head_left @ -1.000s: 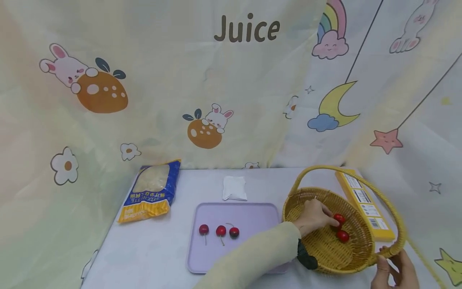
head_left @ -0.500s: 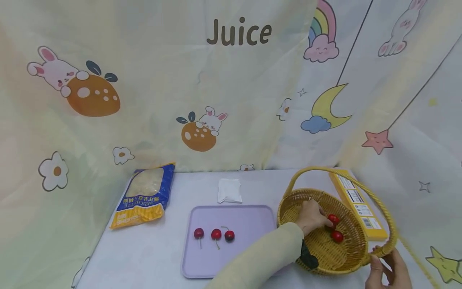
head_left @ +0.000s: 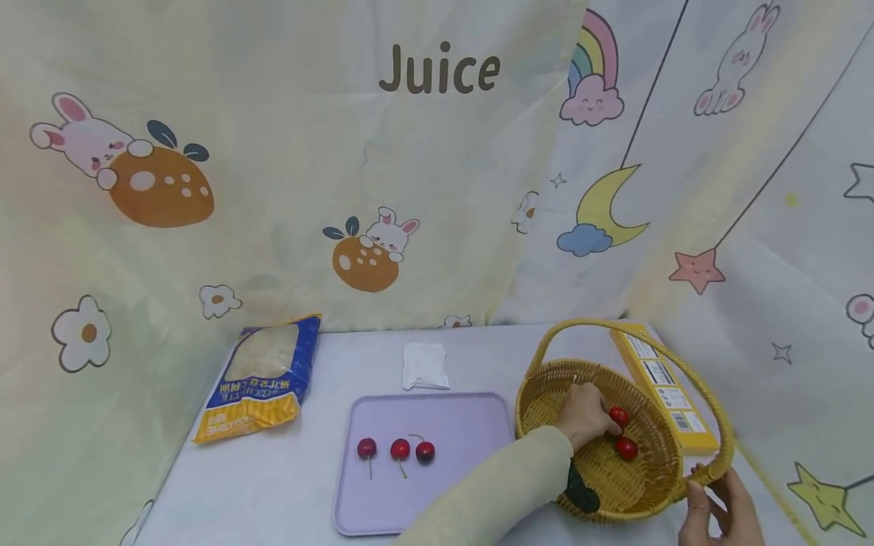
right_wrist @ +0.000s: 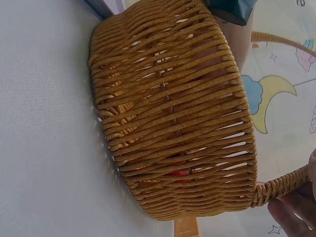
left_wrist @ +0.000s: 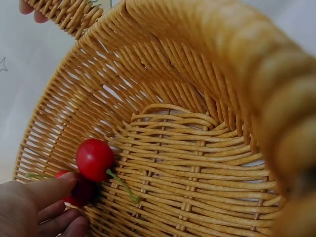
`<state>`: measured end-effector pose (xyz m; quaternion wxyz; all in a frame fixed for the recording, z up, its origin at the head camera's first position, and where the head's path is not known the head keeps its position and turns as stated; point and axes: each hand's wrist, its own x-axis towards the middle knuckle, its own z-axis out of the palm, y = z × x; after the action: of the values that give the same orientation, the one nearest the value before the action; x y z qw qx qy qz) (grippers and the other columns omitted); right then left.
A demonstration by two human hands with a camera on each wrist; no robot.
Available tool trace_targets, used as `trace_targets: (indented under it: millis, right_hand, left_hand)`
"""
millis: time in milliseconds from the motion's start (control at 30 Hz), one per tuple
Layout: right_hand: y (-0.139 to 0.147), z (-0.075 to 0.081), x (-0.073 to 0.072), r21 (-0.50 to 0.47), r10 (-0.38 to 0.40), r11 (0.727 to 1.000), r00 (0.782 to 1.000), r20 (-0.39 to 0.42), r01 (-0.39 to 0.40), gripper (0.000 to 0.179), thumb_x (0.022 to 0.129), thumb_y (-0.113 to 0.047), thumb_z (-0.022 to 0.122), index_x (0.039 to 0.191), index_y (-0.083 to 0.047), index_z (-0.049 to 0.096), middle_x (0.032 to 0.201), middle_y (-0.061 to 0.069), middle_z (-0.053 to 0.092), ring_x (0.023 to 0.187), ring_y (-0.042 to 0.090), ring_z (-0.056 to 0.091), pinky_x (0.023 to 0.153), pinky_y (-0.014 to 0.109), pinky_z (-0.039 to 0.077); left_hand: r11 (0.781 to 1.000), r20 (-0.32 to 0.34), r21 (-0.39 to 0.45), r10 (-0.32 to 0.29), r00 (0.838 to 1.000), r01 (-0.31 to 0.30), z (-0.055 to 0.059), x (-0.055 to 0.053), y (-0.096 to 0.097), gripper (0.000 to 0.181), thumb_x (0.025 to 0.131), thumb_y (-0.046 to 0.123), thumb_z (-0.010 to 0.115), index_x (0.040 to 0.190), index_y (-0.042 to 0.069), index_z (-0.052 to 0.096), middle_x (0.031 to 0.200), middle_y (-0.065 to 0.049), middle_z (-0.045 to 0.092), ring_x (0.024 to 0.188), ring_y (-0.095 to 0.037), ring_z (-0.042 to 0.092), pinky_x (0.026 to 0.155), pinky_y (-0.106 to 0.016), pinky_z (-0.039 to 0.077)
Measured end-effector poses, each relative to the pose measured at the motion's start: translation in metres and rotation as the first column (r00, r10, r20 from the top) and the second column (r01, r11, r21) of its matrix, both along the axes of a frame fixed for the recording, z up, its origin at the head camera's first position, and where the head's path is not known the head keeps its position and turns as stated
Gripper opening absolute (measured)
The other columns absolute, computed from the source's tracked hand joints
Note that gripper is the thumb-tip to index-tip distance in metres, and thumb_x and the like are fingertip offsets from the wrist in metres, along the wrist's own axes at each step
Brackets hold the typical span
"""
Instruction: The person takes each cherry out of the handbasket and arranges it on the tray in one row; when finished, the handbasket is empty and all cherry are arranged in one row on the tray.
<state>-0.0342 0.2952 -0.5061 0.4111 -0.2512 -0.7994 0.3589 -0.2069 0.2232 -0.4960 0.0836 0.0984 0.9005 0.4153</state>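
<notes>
My view has swung slightly right since a second ago. Inside the round yellow-brown wicker basket (head_left: 617,485) at right, my left hand (head_left: 583,415) pinches a dark-red round cherry (left_wrist: 86,192) beside a brighter red cherry (left_wrist: 95,159); my right hand's (head_left: 729,516) fingers grip the looped handle (head_left: 725,436).

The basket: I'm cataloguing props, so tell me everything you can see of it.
The basket is yellow-brown and rounded, woven of strands that look like wicker, with gaps between them and a tall arched handle. It stands mouth up on the white table, right of the lilac tray; any tilt is hard to judge. Inside are cherries and the left hand; whether it touches the weave is unclear. The right hand holds the handle's near right end.
</notes>
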Motion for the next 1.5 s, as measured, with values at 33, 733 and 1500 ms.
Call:
trace_targets:
  millis: [33, 733, 1500]
  right_hand:
    - [0.0, 0.0, 0.0, 0.003, 0.004, 1.0, 1.0, 0.001, -0.004, 0.049, 0.109, -0.019, 0.055, 0.158, -0.021, 0.047, 0.131, 0.022, 0.063, 0.125, -0.017, 0.041, 0.099, 0.003, 0.035]
    - [-0.003, 0.001, -0.003, 0.011, 0.019, 1.0, 1.0, 0.007, -0.02, 0.049, 0.108, -0.017, 0.056, 0.157, -0.018, 0.048, 0.13, 0.021, 0.064, 0.122, -0.017, 0.041, 0.099, 0.002, 0.035]
    - [-0.006, 0.001, -0.001, -0.011, 0.012, 1.0, 0.998, 0.063, -0.011, 0.047, 0.11, -0.021, 0.052, 0.157, -0.015, 0.047, 0.133, 0.021, 0.063, 0.133, -0.001, 0.048, 0.108, 0.011, 0.038]
  left_hand:
    - [1.0, -0.004, -0.001, -0.001, 1.0, 0.001, 0.0, -0.001, 0.0, 0.029, 0.069, 0.018, 0.099, 0.056, 0.012, 0.074, 0.069, 0.007, 0.066, 0.069, -0.003, 0.054, 0.062, -0.019, 0.046]
    - [0.99, 0.02, -0.103, -0.092, 0.996, 0.093, 0.011, 0.0, -0.012, 0.019, 0.076, 0.025, 0.096, 0.069, 0.017, 0.08, 0.077, 0.01, 0.07, 0.076, -0.004, 0.06, 0.073, -0.02, 0.05]
    - [0.949, -0.022, -0.267, -0.178, 0.984, 0.166, 0.006, 0.005, -0.009, 0.039, 0.082, 0.025, 0.09, 0.056, 0.015, 0.064, 0.052, 0.009, 0.053, 0.048, -0.005, 0.042, 0.046, -0.02, 0.036]
